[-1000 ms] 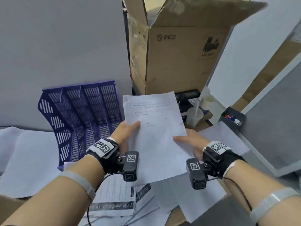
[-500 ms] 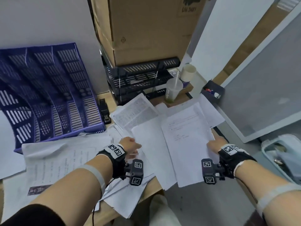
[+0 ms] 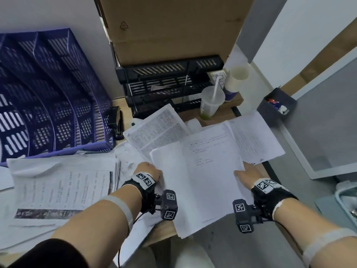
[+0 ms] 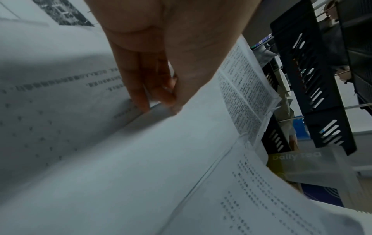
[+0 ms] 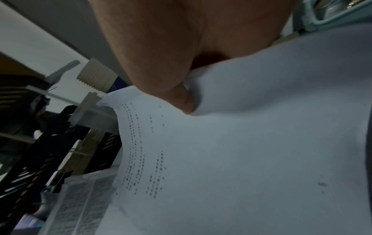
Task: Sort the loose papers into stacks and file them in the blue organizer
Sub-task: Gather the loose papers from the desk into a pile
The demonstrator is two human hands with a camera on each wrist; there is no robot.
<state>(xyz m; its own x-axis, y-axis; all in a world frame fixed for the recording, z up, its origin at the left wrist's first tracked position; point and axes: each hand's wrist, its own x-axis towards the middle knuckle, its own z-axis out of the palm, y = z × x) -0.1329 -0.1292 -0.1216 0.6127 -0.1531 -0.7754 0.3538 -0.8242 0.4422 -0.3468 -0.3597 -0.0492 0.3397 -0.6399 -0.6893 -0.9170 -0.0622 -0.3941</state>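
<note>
The blue organizer (image 3: 48, 93) stands slanted at the back left of the desk. Loose papers cover the desk; a thick printed pile (image 3: 61, 186) lies in front of the organizer. My right hand (image 3: 241, 172) pinches the right edge of a lightly printed sheet (image 3: 208, 167), thumb on top (image 5: 181, 98). That sheet lies low over a blank white sheet (image 3: 170, 186). My left hand (image 3: 154, 171) pinches the blank sheet's left edge, thumb above and fingers (image 4: 138, 95) below. A densely printed page (image 3: 154, 130) lies behind them.
A cardboard box (image 3: 173, 26) sits on a black tray rack (image 3: 170, 82) at the back. A plastic cup with a straw (image 3: 210, 103), a paper cup (image 3: 233, 84), a black stapler (image 3: 116, 122) and a grey pouch (image 3: 276, 105) stand nearby. The papers overhang the desk's front edge (image 3: 164, 231).
The printed sheet has come down from in front of the organizer to the papers at the right. My left hand let go of it and now pinches the blank sheet's edge.
</note>
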